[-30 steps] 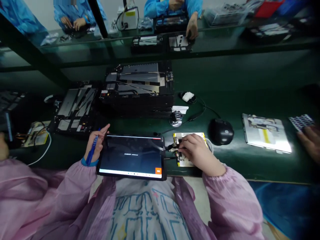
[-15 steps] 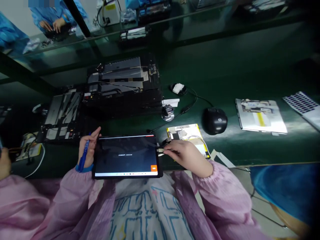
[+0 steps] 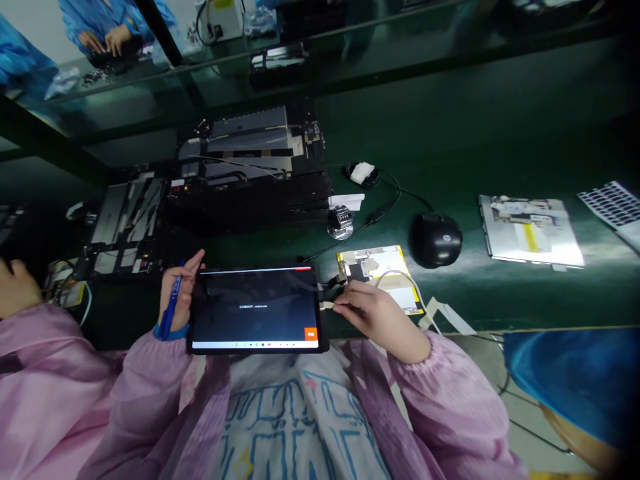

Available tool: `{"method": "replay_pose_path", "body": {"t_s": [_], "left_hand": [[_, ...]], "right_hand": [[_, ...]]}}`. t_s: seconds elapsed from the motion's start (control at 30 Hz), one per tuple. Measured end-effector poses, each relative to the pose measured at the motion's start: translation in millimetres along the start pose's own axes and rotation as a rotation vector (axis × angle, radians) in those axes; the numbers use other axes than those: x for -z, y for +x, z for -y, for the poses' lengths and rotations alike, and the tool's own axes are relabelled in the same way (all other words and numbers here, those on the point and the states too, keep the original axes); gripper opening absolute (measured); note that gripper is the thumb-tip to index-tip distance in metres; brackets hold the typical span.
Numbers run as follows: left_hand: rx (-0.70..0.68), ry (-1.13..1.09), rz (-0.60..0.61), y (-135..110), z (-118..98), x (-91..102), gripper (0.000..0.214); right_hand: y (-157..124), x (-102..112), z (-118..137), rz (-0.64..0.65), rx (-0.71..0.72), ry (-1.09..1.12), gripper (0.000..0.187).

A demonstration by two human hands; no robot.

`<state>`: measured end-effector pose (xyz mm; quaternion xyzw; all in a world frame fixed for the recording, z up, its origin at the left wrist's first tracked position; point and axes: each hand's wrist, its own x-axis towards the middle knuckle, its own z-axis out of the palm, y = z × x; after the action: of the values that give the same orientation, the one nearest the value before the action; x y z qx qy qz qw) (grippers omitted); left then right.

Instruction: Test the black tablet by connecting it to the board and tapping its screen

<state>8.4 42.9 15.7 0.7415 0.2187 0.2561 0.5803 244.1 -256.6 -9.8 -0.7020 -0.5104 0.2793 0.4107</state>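
Note:
A black tablet with a dark lit screen rests at the near edge of the green bench. My left hand grips its left edge and also holds a blue pen. My right hand pinches a white cable plug against the tablet's right edge. The white cable loops back over a yellow-edged board just behind my right hand.
Stacks of opened black tablet chassis stand behind the tablet, with a metal tally counter and a black mouse to the right. A silver back cover lies farther right. Another person's hand is at far left; workers in blue sit across.
My right hand left the yellow-edged board and came to the tablet's right edge with the cable plug. The view swung a little to the right.

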Motion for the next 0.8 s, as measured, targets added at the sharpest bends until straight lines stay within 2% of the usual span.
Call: {"method": "replay_pose_path", "body": {"t_s": [0.13,0.27,0.47,0.8], "left_hand": [[-0.018,0.039,0.054,0.2,3.5,3.7,0.037],[0.001,0.169,0.123,0.1,4.6,7.4,0.041],[0.013,0.247,0.156,0.6,2.2,5.0,0.045],[0.057,0.233,0.205,2.0,-0.4,4.2,0.045]], "right_hand": [[-0.2,-3.6,-2.6,-0.045,0.030,0.000,0.014],[0.9,-5.2,-2.8,-0.050,0.022,0.005,0.012],[1.2,-7.2,-3.8,-0.107,0.031,0.051,0.011],[2.9,-3.1,-6.5,0.004,0.057,0.035,0.015]]}}
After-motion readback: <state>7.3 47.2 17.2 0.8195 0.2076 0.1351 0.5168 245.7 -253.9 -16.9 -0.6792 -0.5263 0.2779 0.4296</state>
